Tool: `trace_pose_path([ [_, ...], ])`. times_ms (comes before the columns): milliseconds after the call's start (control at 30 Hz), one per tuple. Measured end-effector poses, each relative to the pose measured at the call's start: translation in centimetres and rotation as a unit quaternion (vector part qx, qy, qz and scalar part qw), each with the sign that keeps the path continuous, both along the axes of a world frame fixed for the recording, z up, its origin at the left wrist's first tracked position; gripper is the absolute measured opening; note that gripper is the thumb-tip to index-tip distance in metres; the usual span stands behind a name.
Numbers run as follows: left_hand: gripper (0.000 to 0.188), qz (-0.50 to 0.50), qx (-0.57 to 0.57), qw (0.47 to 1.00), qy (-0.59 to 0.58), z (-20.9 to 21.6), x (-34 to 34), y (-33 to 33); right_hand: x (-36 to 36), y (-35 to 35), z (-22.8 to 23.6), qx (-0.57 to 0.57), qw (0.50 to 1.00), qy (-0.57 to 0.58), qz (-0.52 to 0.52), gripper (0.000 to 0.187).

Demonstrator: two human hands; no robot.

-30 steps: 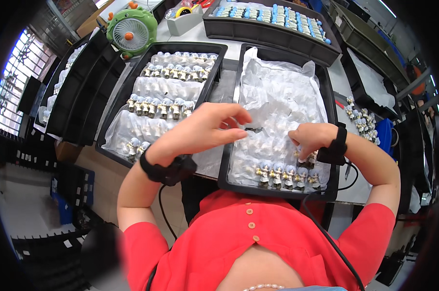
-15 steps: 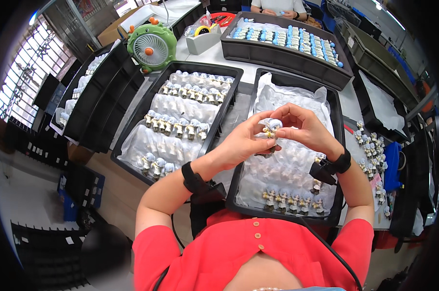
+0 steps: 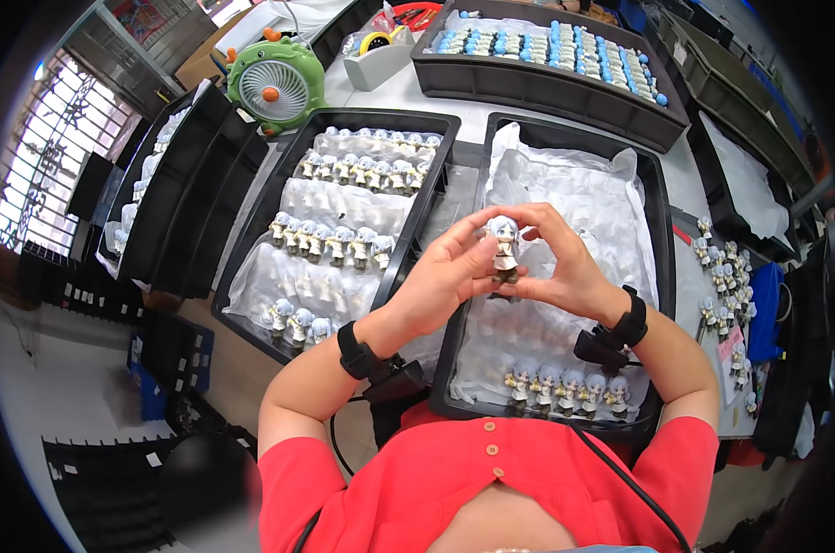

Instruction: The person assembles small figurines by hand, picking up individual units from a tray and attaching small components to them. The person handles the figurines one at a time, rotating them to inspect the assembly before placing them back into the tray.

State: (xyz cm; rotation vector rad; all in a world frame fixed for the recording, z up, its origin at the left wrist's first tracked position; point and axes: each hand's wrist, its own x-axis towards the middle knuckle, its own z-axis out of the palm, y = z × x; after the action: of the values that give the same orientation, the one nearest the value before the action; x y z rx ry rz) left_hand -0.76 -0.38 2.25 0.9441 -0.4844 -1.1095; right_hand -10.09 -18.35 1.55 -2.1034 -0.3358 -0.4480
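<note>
Between my two hands a small figurine [image 3: 504, 241] stands upright, with pale silver-blue hair, a white outfit and a dark brown lower part. My left hand [image 3: 443, 281] pinches it from the left side, thumb against its upper body. From the right, my right hand [image 3: 565, 267] curves round, its fingertips at the head and its thumb near the base. Below them lies the right black tray [image 3: 662, 212], lined with white film; a row of similar figurines [image 3: 570, 392] fills its near end.
To the left, another black tray [image 3: 450, 138] holds several rows of figurines. Loose figurines [image 3: 726, 276] cluster on the table at right, beside a blue bin [image 3: 765, 309]. Farther back are a green fan [image 3: 276, 83], a tape dispenser [image 3: 379, 64] and a large brown crate [image 3: 546, 106] of blue-and-white pieces.
The figurine has turned from tilted to upright, its front now showing. Both hands have shifted slightly left with it, and the right fingers have spread into a wider curve. The whole view has moved a little.
</note>
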Motion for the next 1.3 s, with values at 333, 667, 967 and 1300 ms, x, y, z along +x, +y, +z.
trace_pose_path([
  [333,0.049,0.024,-0.022,0.999,0.02,-0.23,0.54,0.04,-0.06,-0.41,-0.26,0.045,0.999,0.024,0.0,0.079],
  [667,0.044,0.041,-0.015,0.998,0.036,-0.81,0.64,0.08,-0.12,-0.28,-0.27,0.066,0.996,0.056,0.0,0.078],
  [967,0.046,0.047,-0.008,0.999,0.018,-0.65,0.66,0.21,-0.12,-0.49,-0.15,0.114,0.988,0.099,0.017,0.08],
  [1300,0.046,0.054,-0.006,0.998,-0.02,-0.66,0.52,0.14,-0.03,-0.48,-0.63,0.108,0.989,0.097,0.012,0.079],
])
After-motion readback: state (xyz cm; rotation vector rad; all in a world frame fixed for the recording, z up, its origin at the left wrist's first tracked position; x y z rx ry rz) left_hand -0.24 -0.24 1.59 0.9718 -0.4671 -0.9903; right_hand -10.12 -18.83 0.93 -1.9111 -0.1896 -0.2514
